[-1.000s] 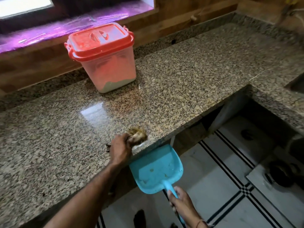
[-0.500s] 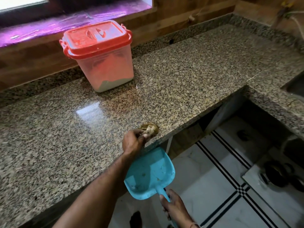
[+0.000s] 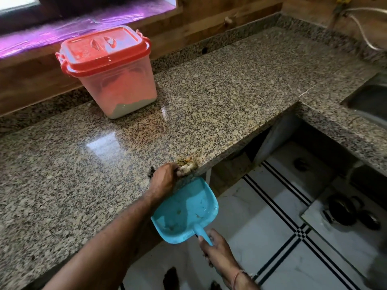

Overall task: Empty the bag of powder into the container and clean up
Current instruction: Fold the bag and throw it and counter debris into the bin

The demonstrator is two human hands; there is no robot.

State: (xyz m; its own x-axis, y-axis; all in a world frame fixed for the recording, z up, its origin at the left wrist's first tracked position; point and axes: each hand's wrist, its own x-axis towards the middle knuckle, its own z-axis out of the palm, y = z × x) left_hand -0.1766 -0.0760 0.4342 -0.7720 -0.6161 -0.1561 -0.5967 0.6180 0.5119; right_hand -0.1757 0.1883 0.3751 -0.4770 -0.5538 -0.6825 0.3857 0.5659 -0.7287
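Observation:
A clear plastic container (image 3: 117, 88) with a shut red lid stands at the back left of the granite counter (image 3: 219, 97); pale powder fills its bottom. My left hand (image 3: 164, 178) grips a small brownish scrubber (image 3: 187, 164) at the counter's front edge. Just below that edge, my right hand (image 3: 215, 250) holds a blue dustpan (image 3: 184, 212) by its handle. A few crumbs lie in the pan. No powder bag is in view.
A wooden wall and a purple-lit window sill run behind the counter. A steel sink (image 3: 370, 99) sits at the right edge. Below the counter is white tiled floor with black lines (image 3: 282, 222) and dark items on a low slab (image 3: 345, 212).
My left hand has pushed the scrubber right along the counter to the front edge. The dustpan followed underneath it, staying just below the edge.

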